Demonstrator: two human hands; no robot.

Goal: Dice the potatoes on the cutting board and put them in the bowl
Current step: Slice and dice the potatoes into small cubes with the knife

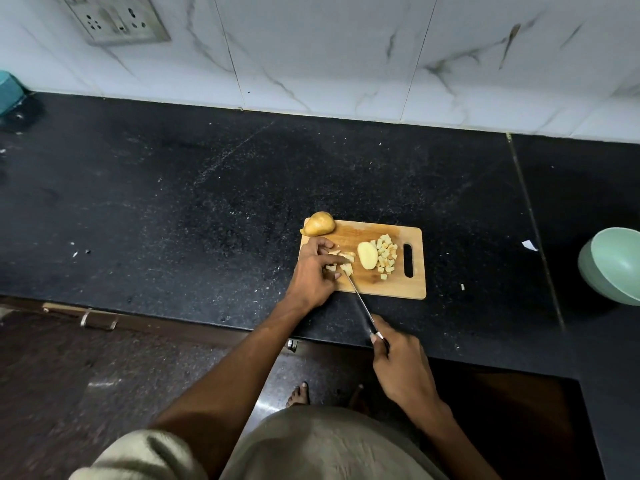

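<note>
Gripping knife (360, 303), right hand (398, 367); left fingers (332, 259) pinning potato pieces (341, 263); bowl (614, 265) interior hidden.

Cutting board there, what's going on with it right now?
A person is dicing potatoes on the wooden cutting board. The right hand grips a knife whose tip is in the potato strips held down by the left hand. A pile of diced cubes and a peeled half lie beside them, an uncut potato piece at the corner. The green bowl sits far right.
</note>
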